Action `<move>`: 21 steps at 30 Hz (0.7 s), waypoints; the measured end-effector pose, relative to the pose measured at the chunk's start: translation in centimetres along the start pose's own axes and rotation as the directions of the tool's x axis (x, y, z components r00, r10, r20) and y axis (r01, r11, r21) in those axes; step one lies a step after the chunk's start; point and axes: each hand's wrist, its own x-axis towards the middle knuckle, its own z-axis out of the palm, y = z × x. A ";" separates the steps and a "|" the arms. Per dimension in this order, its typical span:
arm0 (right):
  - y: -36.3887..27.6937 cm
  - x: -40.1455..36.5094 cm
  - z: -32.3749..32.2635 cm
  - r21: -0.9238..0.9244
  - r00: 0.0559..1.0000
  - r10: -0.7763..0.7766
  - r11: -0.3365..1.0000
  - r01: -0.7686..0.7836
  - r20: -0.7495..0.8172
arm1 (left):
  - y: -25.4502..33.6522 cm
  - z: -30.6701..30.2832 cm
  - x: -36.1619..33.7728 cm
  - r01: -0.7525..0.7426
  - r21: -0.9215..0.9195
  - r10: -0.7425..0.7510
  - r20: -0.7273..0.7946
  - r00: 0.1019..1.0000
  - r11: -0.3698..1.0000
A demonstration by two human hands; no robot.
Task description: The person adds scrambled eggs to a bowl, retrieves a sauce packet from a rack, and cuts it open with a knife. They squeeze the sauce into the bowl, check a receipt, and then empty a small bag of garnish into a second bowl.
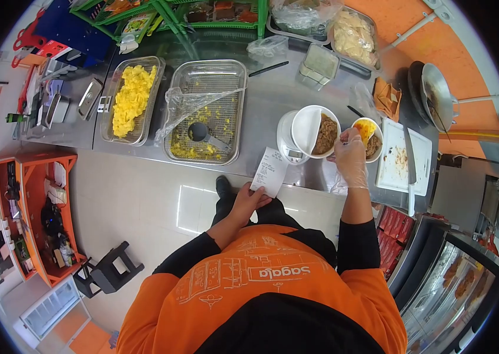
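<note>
My bare left hand [248,203] pinches a printed paper receipt [270,171] by its lower edge, in front of the counter. On my right hand [351,154] is a clear plastic glove. Its bent fingers overlap the facing rims of two white bowls; I cannot tell what they grip. The larger bowl [304,131] has a white half and a half with brown minced filling, and sits on a white kitchen scale [293,155]. Yellow egg and brown filling show in the smaller bowl [373,152].
Left on the steel counter stand a tray of yellow scrambled egg [131,97] and a wire-racked tray [237,112] with a black scoop [199,131]. A knife [409,159] lies on the white cutting board [388,174]. Pans [438,97] sit at the far right.
</note>
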 end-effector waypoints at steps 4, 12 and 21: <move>-0.7 0.2 0.6 0.084 0.999 0.031 0.996 -0.034 0.038 | 0.1 -0.1 0.0 -0.010 0.001 0.010 0.016 1.000 1.000; -1.0 0.4 1.5 0.084 0.999 -0.001 0.996 -0.003 0.048 | 0.6 -0.1 -0.6 -0.019 0.014 0.019 0.004 1.000 1.000; -0.4 -0.3 1.6 0.147 1.000 -0.002 0.989 -0.002 0.024 | 0.3 -0.6 -0.6 -0.046 0.024 0.046 0.013 0.999 0.999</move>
